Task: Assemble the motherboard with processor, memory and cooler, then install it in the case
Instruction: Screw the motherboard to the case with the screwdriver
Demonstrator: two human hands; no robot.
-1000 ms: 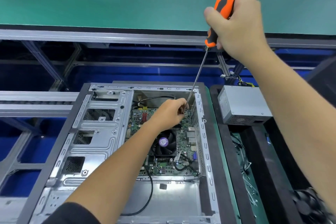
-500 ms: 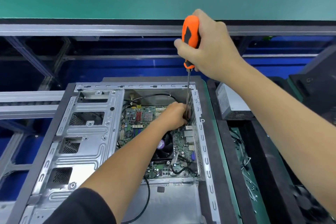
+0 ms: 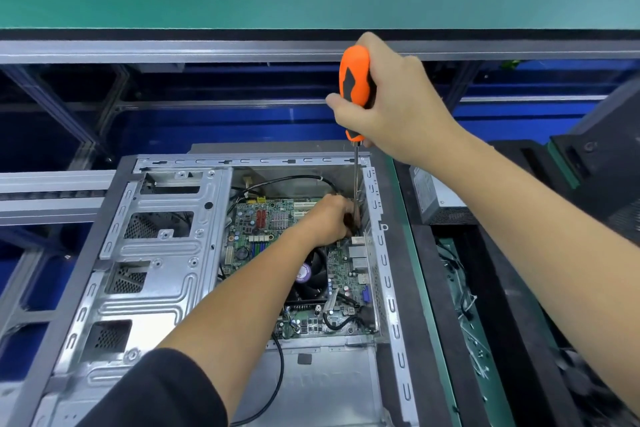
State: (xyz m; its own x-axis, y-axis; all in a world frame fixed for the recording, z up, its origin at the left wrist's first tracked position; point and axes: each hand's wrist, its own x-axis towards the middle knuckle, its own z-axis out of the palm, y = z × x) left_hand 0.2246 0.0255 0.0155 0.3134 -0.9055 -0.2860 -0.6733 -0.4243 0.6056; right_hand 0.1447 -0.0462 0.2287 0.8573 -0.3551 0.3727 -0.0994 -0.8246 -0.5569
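Right hand (image 3: 398,107) grips screwdriver (image 3: 355,94); left hand (image 3: 330,218) pinches its tip at the fragile board (image 3: 266,222), far right corner of case (image 3: 166,253).

Right hand (image 3: 391,104) raised high, fingers curled tight around the orange and black plastic handle of a screwdriver (image 3: 356,94), steel shaft pointing straight down. Right forearm bare, stretched in from the right edge. Left hand (image 3: 330,220) lower, fingers bent at the shaft's tip, perhaps pinching it. Left forearm bare, dark sleeve at the elbow.

The open case (image 3: 114,288) (motherboard inside) lies on the conveyor frame (image 3: 52,198).
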